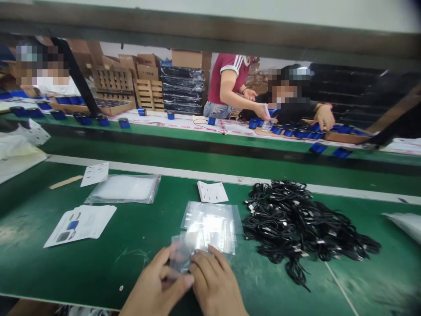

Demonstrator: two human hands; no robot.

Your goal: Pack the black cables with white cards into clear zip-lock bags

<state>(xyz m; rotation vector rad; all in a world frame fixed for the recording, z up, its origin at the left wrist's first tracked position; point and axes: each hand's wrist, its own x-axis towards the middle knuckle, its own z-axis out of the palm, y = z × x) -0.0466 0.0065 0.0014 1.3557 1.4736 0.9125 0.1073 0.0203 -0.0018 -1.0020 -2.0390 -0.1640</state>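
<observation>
At the near edge of a pile of flat clear plastic bags (210, 219), both hands work on one clear plastic bag (180, 256). My left hand (158, 283) pinches its left side, with the thumb pointing right below it. My right hand (215, 281) has its fingers curled over the bag's right side; the thumb is hidden. Whatever may be inside the bag is blurred. To the right of the pile lies a big heap of coiled black USB cables (296, 228). A folded white leaflet (212, 192) sits just beyond the bags.
On the left are a fanned stack of printed leaflets (82, 224), a sealed bag of white contents (123, 188), a white card (95, 174) and a thin wooden strip (66, 182). Across the bench, co-workers handle blue cylinders (318, 148). A shelf edge (210, 37) spans overhead.
</observation>
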